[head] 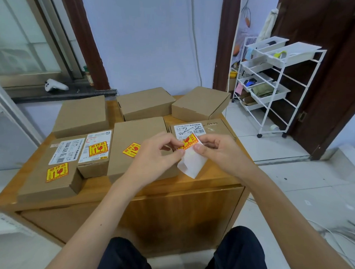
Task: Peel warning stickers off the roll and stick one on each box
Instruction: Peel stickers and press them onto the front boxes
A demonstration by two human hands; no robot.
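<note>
- Left hand point(158, 153): fingers point(177, 143) pinched narrow on the left edge of a yellow-and-red warning sticker point(189, 142).
- Right hand point(218, 151): thumb point(199, 148) and fingers closed on the white backing strip point(191, 163), which hangs down below both hands; the sticker is partly lifted off its top end.
- Directly behind the fingers: a box with a white printed label point(201, 128), no warning sticker visible on it.
- Just left of the left fingers: a plain box point(140, 137) with a warning sticker on its top, partly hidden by the left hand.
- Further left: a small box point(95, 151) and a large flat box point(50, 168), each carrying one warning sticker.
- Beyond the fingers, at the far side: three plain boxes point(145, 103) without stickers.
- All boxes rest on a wooden desk point(170, 190).
- Far right of the right hand: a white wire shelf cart point(275, 85) on the floor.
</note>
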